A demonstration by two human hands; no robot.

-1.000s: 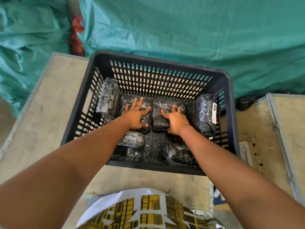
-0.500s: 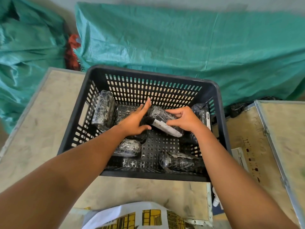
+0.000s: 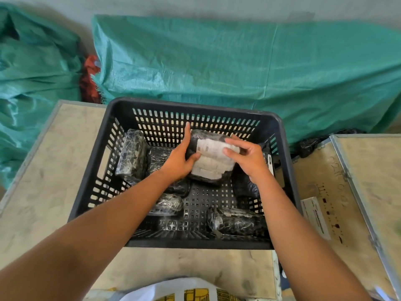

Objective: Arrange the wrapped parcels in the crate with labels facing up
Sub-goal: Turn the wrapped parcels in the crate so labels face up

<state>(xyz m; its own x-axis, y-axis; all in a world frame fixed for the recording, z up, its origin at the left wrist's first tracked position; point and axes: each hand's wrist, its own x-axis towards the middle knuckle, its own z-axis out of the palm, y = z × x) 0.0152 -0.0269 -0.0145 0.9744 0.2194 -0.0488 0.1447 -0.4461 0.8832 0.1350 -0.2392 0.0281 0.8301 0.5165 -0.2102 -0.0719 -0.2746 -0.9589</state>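
A black slotted crate (image 3: 89, 183) stands on a pale table and holds several black plastic-wrapped parcels. Both hands hold one parcel (image 3: 211, 165) tilted up in the middle of the crate, its white label facing me. My left hand (image 3: 179, 161) grips its left side and my right hand (image 3: 246, 157) grips its right side. Another parcel (image 3: 131, 157) leans at the crate's left wall, one (image 3: 158, 158) lies beside it, one (image 3: 167, 204) sits at front left, and one (image 3: 235, 220) at front right. A parcel (image 3: 246, 185) at the right wall is partly hidden by my right wrist.
The table (image 3: 50, 170) extends left of the crate. A second board-topped surface (image 3: 358, 181) with a metal edge and a white sticker (image 3: 314, 216) lies to the right. Green tarpaulin (image 3: 238, 61) covers the background. A white and yellow patterned bag (image 3: 191, 292) sits at the near edge.
Both hands went from pressing flat on two parcels to lifting the middle one and turning it, so its white label now faces up toward me. The view has tilted upward.
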